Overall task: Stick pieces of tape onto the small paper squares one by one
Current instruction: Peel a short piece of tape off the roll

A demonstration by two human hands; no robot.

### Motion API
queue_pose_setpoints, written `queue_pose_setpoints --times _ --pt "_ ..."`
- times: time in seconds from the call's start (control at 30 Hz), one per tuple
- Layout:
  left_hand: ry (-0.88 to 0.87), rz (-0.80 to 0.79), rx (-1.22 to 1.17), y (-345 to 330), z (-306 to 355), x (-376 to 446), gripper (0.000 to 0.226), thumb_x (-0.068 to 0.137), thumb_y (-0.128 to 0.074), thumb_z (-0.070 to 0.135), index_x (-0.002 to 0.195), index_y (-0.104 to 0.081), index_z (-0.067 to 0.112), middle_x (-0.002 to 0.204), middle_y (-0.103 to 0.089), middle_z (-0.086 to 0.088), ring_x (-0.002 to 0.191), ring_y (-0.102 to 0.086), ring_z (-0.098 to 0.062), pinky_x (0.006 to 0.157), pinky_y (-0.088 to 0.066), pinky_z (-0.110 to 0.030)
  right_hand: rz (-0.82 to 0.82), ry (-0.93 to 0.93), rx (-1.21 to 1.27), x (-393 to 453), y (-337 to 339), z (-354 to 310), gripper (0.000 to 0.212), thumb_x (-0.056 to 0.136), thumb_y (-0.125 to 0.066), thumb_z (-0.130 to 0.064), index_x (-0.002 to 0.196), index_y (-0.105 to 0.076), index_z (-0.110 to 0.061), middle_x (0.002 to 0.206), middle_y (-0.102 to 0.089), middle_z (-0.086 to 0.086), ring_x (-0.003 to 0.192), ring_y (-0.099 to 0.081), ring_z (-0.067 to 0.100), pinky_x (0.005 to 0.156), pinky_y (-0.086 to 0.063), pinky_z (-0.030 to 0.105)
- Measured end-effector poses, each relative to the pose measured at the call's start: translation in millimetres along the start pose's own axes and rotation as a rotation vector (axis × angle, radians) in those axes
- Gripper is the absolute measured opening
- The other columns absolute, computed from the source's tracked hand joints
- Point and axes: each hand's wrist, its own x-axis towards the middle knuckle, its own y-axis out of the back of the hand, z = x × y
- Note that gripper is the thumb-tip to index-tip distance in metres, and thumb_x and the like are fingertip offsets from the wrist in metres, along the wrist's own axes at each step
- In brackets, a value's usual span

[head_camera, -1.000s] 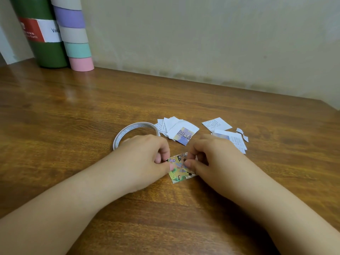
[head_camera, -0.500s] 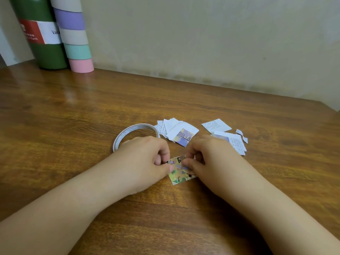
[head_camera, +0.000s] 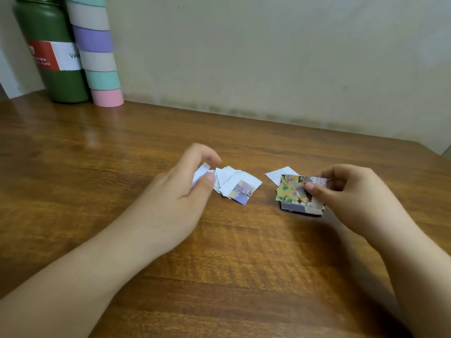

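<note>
We take the loose pile of small paper squares (head_camera: 234,185) in the middle of the wooden table (head_camera: 244,264) as our landmark. Just to its left, our left hand (head_camera: 180,191) has thumb and forefinger curved over a white scrap (head_camera: 201,173); we cannot tell whether they pinch it or merely sit beside it. To the right of the pile, well apart from it, our right hand (head_camera: 351,191) pinches a colourful printed square (head_camera: 291,189) between thumb and curled fingers, directly over a second small stack (head_camera: 300,207). One white square with fine print (head_camera: 278,173) peeks out behind that held piece. Far behind the pile and to its left, against the wall, stand a dark green bottle (head_camera: 56,45) and, touching it, a tall column of pastel rolls (head_camera: 97,52).
</note>
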Motion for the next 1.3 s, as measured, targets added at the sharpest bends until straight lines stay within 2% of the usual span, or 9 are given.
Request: queue_pose_setpoints --times 0.07,0.2,0.33,0.5,0.63,0.77,0.9,1.1,1.3 --pt "0.008 0.003 -0.12 1 0 0 0.018 0.094 -0.036 0.034 0.104 -0.041 0.048 0.068 -0.054 0.014 0.06 -0.045 -0.009 0.062 -0.036 -0.022 0.012 -0.054 -0.076 5 -3 7 0.022 0.079 -0.075 -0.033 0.096 -0.065 -0.025 0.074 -0.061 -0.008 0.067 -0.052 0.007 0.05 -0.033 0.022" --pt "0.019 -0.072 -0.408 2 0 1 0.035 0.08 -0.04 0.028 0.107 -0.041 0.049 0.059 -0.043 0.011 0.058 -0.032 -0.016 0.056 -0.03 -0.028 0.042 0.035 -0.242 2 -12 12 0.054 0.077 -0.075 -0.038 0.124 -0.054 -0.025 0.105 -0.058 -0.009 0.102 -0.052 0.016 0.075 -0.038 0.025" --pt "-0.005 -0.234 -0.597 -4 3 1 0.041 0.081 -0.043 0.02 0.119 -0.037 0.036 0.058 -0.048 0.008 0.056 -0.041 -0.005 0.055 -0.036 -0.011 0.107 0.421 0.11 -23 -19 -19 0.037 0.084 -0.068 -0.027 0.116 -0.054 -0.038 0.1 -0.053 -0.02 0.088 -0.052 -0.004 0.07 -0.039 0.007" --pt "-0.045 -0.39 -0.632 -8 6 -3 0.043 0.085 -0.045 0.017 0.124 -0.032 0.029 0.062 -0.057 0.005 0.063 -0.047 -0.007 0.064 -0.04 -0.015 0.059 0.786 0.07 -43 -30 -37 0.036 0.086 -0.062 -0.021 0.121 -0.059 -0.029 0.102 -0.047 -0.015 0.085 -0.047 -0.007 0.074 -0.038 0.007" --pt "-0.02 -0.432 -0.572 -9 6 -4 0.034 0.085 -0.049 0.022 0.117 -0.039 0.026 0.067 -0.065 0.004 0.067 -0.051 -0.009 0.072 -0.041 -0.018 0.13 0.806 0.072 -41 -30 -37 0.016 0.081 -0.066 -0.018 0.097 -0.067 -0.021 0.091 -0.047 -0.014 0.077 -0.046 -0.009 0.068 -0.037 0.003" --pt "0.021 -0.344 -0.549 -8 7 -2 0.01 0.081 -0.057 0.037 0.087 -0.06 0.03 0.067 -0.069 0.001 0.072 -0.055 -0.034 0.077 -0.041 -0.033 0.188 0.746 0.118 -38 -27 -33 0.012 0.079 -0.067 -0.017 0.09 -0.069 -0.019 0.085 -0.053 -0.012 0.076 -0.053 -0.005 0.069 -0.042 0.007" --pt "-0.022 -0.285 -0.596 -7 9 -2 0.018 0.081 -0.054 0.026 0.071 -0.068 0.027 0.061 -0.067 0.0 0.086 -0.065 -0.011 0.079 -0.044 -0.009 0.233 0.707 0.177 -38 -26 -34 0.019 0.076 -0.069 -0.014 0.095 -0.07 -0.017 0.086 -0.06 -0.01 0.078 -0.058 -0.001 0.073 -0.046 0.008" --pt "-0.088 -0.156 -0.478 -10 10 -5 0.011 0.081 -0.058 0.025 0.079 -0.066 0.018 0.066 -0.07 0.001 0.063 -0.062 -0.004 0.066 -0.046 -0.013 0.22 0.704 0.279 -50 -35 -45 0.02 0.086 -0.063 -0.024 0.101 -0.07 -0.014 0.1 -0.066 -0.009 0.088 -0.063 0.002 0.079 -0.046 0.008" --pt "-0.163 -0.033 -0.266 -14 11 -10 0.007 0.083 -0.057 0.029 0.08 -0.063 0.028 0.065 -0.067 0.014 0.068 -0.063 0.0 0.064 -0.044 -0.009 0.269 0.668 0.33 -55 -42 -53 0.013 0.078 -0.07 -0.017 0.091 -0.071 -0.014 0.094 -0.066 -0.009 0.083 -0.064 0.005 0.074 -0.052 0.019"
